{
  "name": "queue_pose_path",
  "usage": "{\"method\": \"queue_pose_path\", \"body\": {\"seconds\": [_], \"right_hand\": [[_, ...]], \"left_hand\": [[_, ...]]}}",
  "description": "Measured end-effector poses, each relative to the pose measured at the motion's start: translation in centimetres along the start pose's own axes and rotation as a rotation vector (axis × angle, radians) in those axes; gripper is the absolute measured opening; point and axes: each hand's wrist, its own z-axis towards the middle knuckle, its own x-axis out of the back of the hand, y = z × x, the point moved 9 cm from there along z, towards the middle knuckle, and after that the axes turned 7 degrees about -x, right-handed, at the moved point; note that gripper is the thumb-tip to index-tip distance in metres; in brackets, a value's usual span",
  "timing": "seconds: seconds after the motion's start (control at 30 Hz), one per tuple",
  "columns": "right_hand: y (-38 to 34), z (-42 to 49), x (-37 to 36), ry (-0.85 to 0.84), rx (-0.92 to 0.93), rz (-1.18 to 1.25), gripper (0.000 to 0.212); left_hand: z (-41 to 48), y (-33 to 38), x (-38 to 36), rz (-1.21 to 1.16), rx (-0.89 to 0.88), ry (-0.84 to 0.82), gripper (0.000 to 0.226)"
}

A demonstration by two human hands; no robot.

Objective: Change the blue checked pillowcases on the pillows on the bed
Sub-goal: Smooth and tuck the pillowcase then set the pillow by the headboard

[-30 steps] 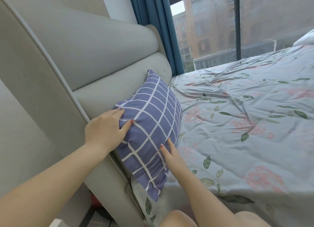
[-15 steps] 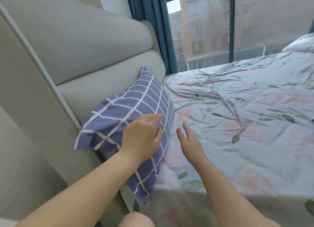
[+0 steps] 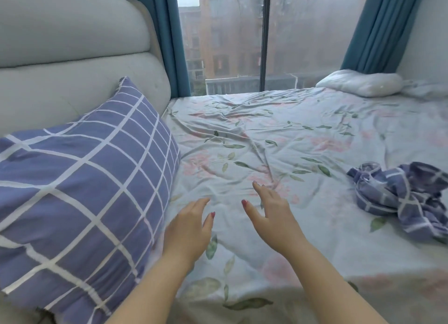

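Left of the left grip (image 3: 188,231), checked pillow (image 3: 80,190) cut by the left edge; right of the right grip (image 3: 271,217), crumpled checked pillowcase (image 3: 402,197) cut by the right edge; contact of either grip with the bed (image 3: 291,134) indeterminate

Both hands, left (image 3: 188,229) and right (image 3: 272,217), hover spread over the floral sheet (image 3: 266,139) beside the checked pillow (image 3: 80,190).

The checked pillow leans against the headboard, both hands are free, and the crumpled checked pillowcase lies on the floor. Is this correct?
Not quite. In the head view the crumpled checked pillowcase lies on the floral sheet, not on the floor. The checked pillow does lean against the headboard, and the left hand and right hand hold nothing.
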Motion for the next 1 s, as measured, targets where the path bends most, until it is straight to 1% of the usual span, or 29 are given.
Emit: {"method": "queue_pose_path", "body": {"seconds": [0.1, 0.13, 0.23, 0.3, 0.4, 0.47, 0.6, 0.7, 0.77, 0.8, 0.87, 0.93, 1.0], "right_hand": [[2.2, 0.6, 2.1, 0.060, -0.052, -0.196, 0.056], [3.0, 1.0, 3.0, 0.088, -0.065, -0.251, 0.054], [6.0, 2.4, 6.2, 0.203, -0.131, -0.360, 0.050], [8.7, 3.2, 8.5, 0.271, -0.195, -0.405, 0.048], [13.5, 3.6, 12.1, 0.359, -0.351, -0.431, 0.046], [16.3, 3.4, 14.4, 0.404, -0.444, -0.461, 0.051], [21.0, 2.3, 17.2, 0.429, -0.653, -0.469, 0.079], [22.3, 1.5, 18.1, 0.488, -0.678, -0.508, 0.087], [22.5, 1.6, 18.5, 0.532, -0.670, -0.469, 0.088], [22.9, 1.8, 18.5, 0.526, -0.667, -0.432, 0.088], [23.6, 2.6, 17.7, 0.451, -0.660, -0.384, 0.085], [24.5, 3.4, 16.7, 0.344, -0.674, -0.401, 0.082], [25.2, 3.9, 16.2, 0.307, -0.708, -0.411, 0.078]], "left_hand": [[2.4, 2.2, -0.5, 0.085, -0.131, 0.038, 0.042], [2.9, 2.3, -1.1, 0.092, -0.142, 0.041, 0.042], [3.7, 2.0, -3.6, 0.095, -0.087, -0.034, 0.038], [4.2, 2.7, -4.5, 0.067, -0.086, -0.044, 0.036], [5.1, 3.8, -5.3, 0.085, -0.098, -0.069, 0.037], [5.6, 3.9, -5.4, 0.107, -0.090, -0.072, 0.038], [6.2, 3.2, -6.0, 0.044, -0.016, -0.096, 0.037], [6.5, 3.3, -7.2, -0.008, 0.019, -0.134, 0.036], [6.6, 3.8, -7.8, -0.020, 0.020, -0.148, 0.035], [6.6, 4.0, -8.0, -0.025, 0.017, -0.152, 0.035], [6.6, 4.3, -8.3, -0.023, 0.007, -0.156, 0.035], [6.6, 4.4, -8.3, -0.020, 0.003, -0.157, 0.035], [6.6, 4.2, -8.3, -0.026, 0.011, -0.158, 0.035]]}}
